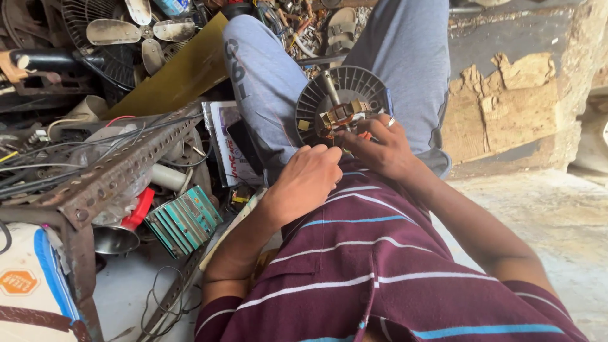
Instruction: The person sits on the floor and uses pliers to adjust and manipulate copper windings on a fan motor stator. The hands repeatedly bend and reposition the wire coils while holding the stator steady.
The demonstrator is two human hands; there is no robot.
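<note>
Both hands meet near the middle of the frame, just above the person's chest. The left hand (308, 174) is curled into a loose fist, knuckles up, its back toward the camera. The bare left forearm runs down toward the lower left. The right hand (379, 147) sits just right of it, fingers bent and spread, a ring on one finger. The right forearm slants down toward the lower right, elbow bent.

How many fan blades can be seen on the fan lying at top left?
3: one fan blade pointing left, one right, one downward. A fourth at the top edge is partly cut off.
</note>
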